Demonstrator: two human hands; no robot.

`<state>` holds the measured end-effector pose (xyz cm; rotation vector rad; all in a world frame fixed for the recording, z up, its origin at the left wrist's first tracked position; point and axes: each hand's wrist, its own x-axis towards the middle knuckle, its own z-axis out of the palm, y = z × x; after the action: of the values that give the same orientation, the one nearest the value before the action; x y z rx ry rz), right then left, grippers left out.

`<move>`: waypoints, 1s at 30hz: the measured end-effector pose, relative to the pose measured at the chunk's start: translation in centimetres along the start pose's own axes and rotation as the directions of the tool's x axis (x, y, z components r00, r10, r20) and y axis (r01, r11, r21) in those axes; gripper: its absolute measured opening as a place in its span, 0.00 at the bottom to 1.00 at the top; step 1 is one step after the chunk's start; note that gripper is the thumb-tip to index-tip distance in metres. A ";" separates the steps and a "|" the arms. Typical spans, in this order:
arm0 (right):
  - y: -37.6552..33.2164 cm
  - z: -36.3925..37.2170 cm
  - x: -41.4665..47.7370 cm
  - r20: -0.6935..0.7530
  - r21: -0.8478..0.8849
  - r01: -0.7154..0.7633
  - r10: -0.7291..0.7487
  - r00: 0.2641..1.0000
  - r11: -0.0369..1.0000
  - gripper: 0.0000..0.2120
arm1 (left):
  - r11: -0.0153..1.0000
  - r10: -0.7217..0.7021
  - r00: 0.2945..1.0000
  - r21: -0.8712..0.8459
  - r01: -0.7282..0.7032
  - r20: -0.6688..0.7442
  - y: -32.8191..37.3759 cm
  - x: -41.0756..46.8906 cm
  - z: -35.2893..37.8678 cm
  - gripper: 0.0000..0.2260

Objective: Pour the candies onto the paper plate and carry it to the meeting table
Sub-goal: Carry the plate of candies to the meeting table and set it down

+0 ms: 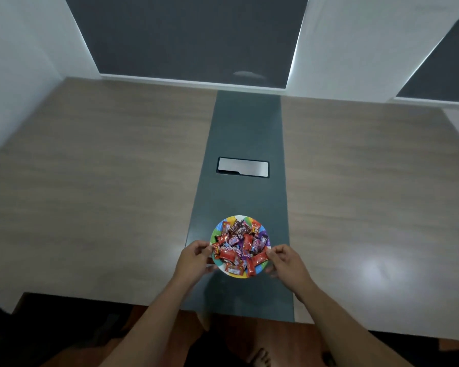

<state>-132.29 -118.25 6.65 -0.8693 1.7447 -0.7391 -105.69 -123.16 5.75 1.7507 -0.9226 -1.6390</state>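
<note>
- Now at the table (104, 181): paper plate (224, 270) sits low over the dark centre strip (245, 133), near the front edge, heaped with wrapped candies (240, 243).
- Left hand (194, 256) curls onto the plate's left rim, fingers bent closed on the edge.
- Right hand (285, 259) mirrors it on the right rim, fingers pinched; some fingers tuck below.
- Cannot tell whether the plate rests on the surface or hangs just above it.
- Key relation: plate lies straight between both hands, equally near each; round, so no long axis.
- Judgement: pour done, carry nearly finished; the release needs a level plate.
- Metal hatch (243, 167) lies beyond, well apart.
</note>
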 end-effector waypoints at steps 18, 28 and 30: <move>-9.9 0.4 19.3 -0.135 0.050 -0.060 0.066 0.989 0.997 0.14 | 0.987 0.047 0.997 0.150 -0.055 0.062 14.0 20.1 1.9 0.06; -11.7 -1.6 31.8 -0.118 -0.032 -0.110 0.105 0.987 0.993 0.11 | 0.980 -0.008 1.000 0.200 0.011 -0.019 17.6 30.9 6.2 0.07; -11.5 -1.7 33.9 -0.122 -0.049 -0.119 0.113 0.986 0.992 0.11 | 0.979 -0.018 0.999 0.201 0.024 -0.034 17.7 33.0 6.9 0.07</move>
<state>-139.33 -152.55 -0.80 -0.7670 1.9133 -0.6792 -113.93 -159.75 -0.92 1.9209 -1.0905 -1.5711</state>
